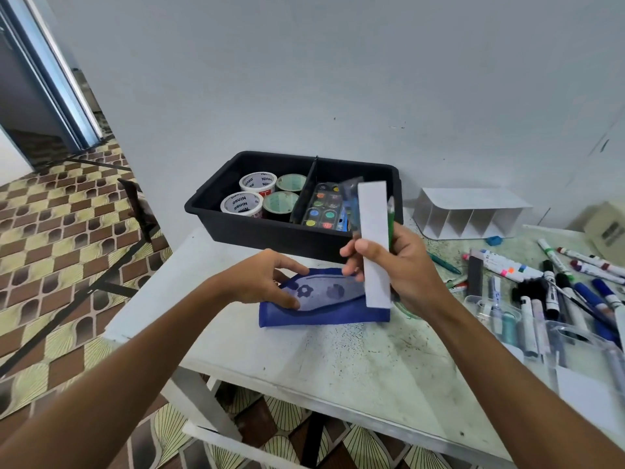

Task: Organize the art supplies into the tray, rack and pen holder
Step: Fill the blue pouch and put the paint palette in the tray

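right hand (402, 265) grips white box (373, 243) upright | left hand (267, 279) pinches blue pouch (324, 309) | black tray (257, 231) at 12 o'clock

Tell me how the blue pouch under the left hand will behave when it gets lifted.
The blue pouch looks like soft fabric with a clear window and lies flat, so it will probably sag and fold rather than stay stiff. It appears nearly empty, so likely light. The left hand holds its open edge; lifted by that edge, the rest may droop.
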Motion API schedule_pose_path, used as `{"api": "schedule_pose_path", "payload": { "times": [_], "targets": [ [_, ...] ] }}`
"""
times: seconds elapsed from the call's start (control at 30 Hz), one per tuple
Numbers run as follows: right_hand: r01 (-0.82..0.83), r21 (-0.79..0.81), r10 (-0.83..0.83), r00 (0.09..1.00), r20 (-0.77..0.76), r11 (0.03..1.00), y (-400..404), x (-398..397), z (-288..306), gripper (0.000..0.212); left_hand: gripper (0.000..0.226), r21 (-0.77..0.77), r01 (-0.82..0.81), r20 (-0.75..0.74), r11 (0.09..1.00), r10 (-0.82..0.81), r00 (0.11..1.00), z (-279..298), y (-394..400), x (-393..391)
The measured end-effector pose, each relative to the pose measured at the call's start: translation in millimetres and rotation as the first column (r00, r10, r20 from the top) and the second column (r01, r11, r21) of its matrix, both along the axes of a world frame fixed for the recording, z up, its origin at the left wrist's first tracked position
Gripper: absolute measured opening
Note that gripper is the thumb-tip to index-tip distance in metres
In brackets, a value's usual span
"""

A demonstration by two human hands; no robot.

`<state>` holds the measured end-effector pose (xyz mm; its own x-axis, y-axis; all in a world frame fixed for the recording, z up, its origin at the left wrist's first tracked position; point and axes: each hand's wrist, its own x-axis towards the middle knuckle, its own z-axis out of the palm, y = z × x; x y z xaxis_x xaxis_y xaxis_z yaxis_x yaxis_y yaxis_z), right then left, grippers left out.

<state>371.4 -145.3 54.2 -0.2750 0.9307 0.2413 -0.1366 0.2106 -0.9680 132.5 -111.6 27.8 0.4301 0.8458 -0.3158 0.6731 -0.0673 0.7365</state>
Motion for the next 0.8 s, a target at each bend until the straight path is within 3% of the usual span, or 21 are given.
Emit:
{"api": "schedule_pose_path", "payload": {
  "times": [0.07, 0.13, 0.2, 0.27, 0.33, 0.4, 0.5, 0.57, 0.6, 0.63, 0.67, 0.73, 0.77, 0.8],
  "targets": [
    [-0.002, 0.011, 0.003, 0.996, -0.092, 1.000, 5, -11, 3, 0.017, 0.057, 0.005, 0.016, -0.003, 1.000, -0.016, 1.000, 0, -2, 0],
    [-0.024, 0.010, 0.025, 0.996, -0.089, 1.000, 9, -21, 0, 0.018, 0.061, 0.015, 0.015, -0.002, 1.000, -0.015, 1.000, 0, -3, 0],
    [-0.079, -0.007, 0.079, 0.996, 0.033, 0.997, 13, -28, -8, 0.017, 0.063, 0.025, 0.013, 0.030, 1.000, -0.014, 0.999, -1, -4, 1],
    [-0.147, -0.036, 0.151, 0.944, 0.292, 0.988, 17, -28, -18, 0.015, 0.060, 0.034, 0.025, 0.051, 0.999, -0.026, 0.998, -2, -5, 1],
    [-0.196, -0.039, 0.181, 0.789, 0.587, 0.980, 24, -24, -27, 0.012, 0.053, 0.033, 0.035, 0.053, 0.999, -0.037, 0.998, -2, -5, 0],
    [-0.224, -0.036, 0.158, 0.557, 0.815, 0.974, 30, -22, -32, 0.008, 0.048, 0.037, 0.038, 0.046, 0.999, -0.040, 0.998, -2, -4, 0],
    [-0.243, -0.057, 0.122, 0.263, 0.957, 0.968, 32, -29, -32, 0.012, 0.058, 0.047, 0.036, 0.035, 0.998, -0.037, 0.999, -4, -2, 1],
    [-0.260, -0.092, 0.141, 0.179, 0.974, 0.961, 32, -33, -30, 0.017, 0.064, 0.043, 0.032, 0.024, 0.999, -0.033, 0.999, -4, -2, -1],
    [-0.263, -0.125, 0.177, 0.185, 0.967, 0.957, 32, -34, -29, 0.023, 0.065, 0.041, 0.031, 0.021, 0.999, -0.032, 0.999, -5, -1, -2],
    [-0.259, -0.148, 0.213, 0.246, 0.945, 0.955, 32, -33, -26, 0.028, 0.067, 0.041, 0.033, 0.022, 0.999, -0.034, 0.999, -5, -1, -3],
    [-0.245, -0.132, 0.216, 0.354, 0.910, 0.960, 30, -31, -23, 0.029, 0.068, 0.041, 0.034, 0.026, 0.999, -0.036, 0.999, -6, 0, -4],
    [-0.162, 0.036, 0.060, 0.552, 0.832, 0.986, 27, -24, -15, 0.019, 0.068, 0.036, 0.029, 0.035, 0.999, -0.031, 0.999, -8, 0, -6],
    [-0.127, 0.143, -0.052, 0.545, 0.837, 0.982, 26, -19, -12, 0.015, 0.065, 0.035, 0.025, 0.039, 0.999, -0.026, 0.999, -10, 0, -8],
    [-0.124, 0.213, -0.132, 0.469, 0.873, 0.969, 26, -14, -10, 0.022, 0.062, 0.037, 0.022, 0.046, 0.999, -0.024, 0.999, -11, -1, -9]
  ]
}}
